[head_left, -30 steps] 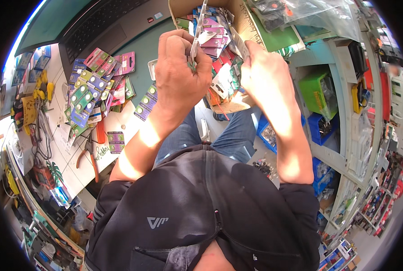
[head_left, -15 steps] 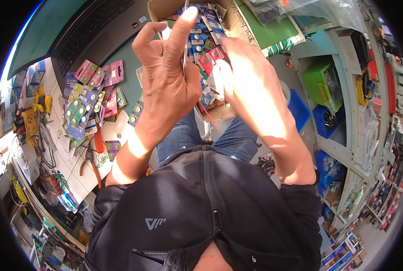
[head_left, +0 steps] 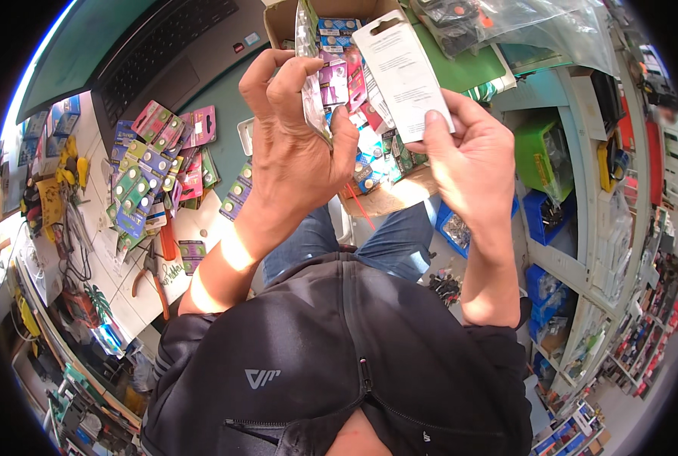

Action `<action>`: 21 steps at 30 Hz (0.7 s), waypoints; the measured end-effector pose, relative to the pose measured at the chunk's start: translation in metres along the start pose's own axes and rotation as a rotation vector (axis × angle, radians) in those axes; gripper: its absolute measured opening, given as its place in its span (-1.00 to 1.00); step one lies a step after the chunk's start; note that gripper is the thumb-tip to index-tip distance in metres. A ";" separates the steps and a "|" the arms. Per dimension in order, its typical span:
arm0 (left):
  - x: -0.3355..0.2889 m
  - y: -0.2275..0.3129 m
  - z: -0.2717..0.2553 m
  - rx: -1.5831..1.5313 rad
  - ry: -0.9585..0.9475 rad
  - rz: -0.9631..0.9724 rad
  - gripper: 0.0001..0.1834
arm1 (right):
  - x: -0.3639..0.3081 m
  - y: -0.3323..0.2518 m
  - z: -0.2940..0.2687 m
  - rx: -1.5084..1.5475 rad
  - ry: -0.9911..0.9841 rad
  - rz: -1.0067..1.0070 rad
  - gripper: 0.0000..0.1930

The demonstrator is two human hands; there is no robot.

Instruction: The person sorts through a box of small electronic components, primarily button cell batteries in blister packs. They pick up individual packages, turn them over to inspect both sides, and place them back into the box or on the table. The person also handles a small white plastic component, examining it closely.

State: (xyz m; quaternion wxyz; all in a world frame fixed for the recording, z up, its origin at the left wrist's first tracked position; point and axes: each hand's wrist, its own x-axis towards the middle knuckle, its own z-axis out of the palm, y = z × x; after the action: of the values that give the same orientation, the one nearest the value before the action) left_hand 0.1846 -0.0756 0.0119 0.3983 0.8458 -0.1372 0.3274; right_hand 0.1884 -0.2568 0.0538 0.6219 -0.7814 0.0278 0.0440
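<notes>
1. White card (head_left: 403, 76) (small print facing up) tilts over the cardboard box (head_left: 279, 21), pinched by the right hand's (head_left: 472, 156) thumb and fingers.
2. The left hand (head_left: 293, 140) pinches a thin pack (head_left: 312, 95), nearly edge-on.
3. Leftward, pliers (head_left: 152, 266) lie beside a pile of button-cell cards (head_left: 145, 163).

Facing a box (head_left: 406, 191) of packs (head_left: 371, 169), having a laptop (head_left: 168, 87) to its left, more packs (head_left: 143, 167) and pliers (head_left: 152, 266) on the desk (head_left: 111, 264), bins (head_left: 538, 216) right.
</notes>
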 end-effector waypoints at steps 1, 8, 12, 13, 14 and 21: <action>0.000 0.000 -0.001 -0.012 -0.004 -0.004 -0.33 | -0.001 0.000 -0.002 0.073 0.001 0.003 -0.73; 0.001 0.002 -0.003 -0.005 -0.015 -0.027 -0.28 | -0.007 0.018 -0.005 -0.628 0.167 -0.822 -0.59; 0.001 0.003 -0.006 0.014 -0.029 -0.042 -0.26 | -0.004 0.019 -0.009 -0.703 0.171 -1.032 -0.65; 0.001 0.004 -0.006 0.007 -0.027 -0.050 -0.25 | -0.003 0.021 -0.009 -0.693 0.187 -1.058 -0.65; 0.001 0.005 -0.005 -0.004 -0.028 -0.059 -0.25 | -0.002 0.024 -0.009 -0.687 0.205 -1.080 -0.66; 0.004 0.005 -0.003 0.003 -0.026 -0.043 -0.25 | -0.005 0.023 -0.013 -0.733 0.245 -1.116 -0.67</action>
State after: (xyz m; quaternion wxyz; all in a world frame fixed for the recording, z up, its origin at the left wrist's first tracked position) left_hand 0.1832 -0.0761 0.0188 0.4022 0.8532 -0.1237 0.3081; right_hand 0.1818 -0.2747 0.0345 0.2386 -0.8384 -0.3261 -0.3657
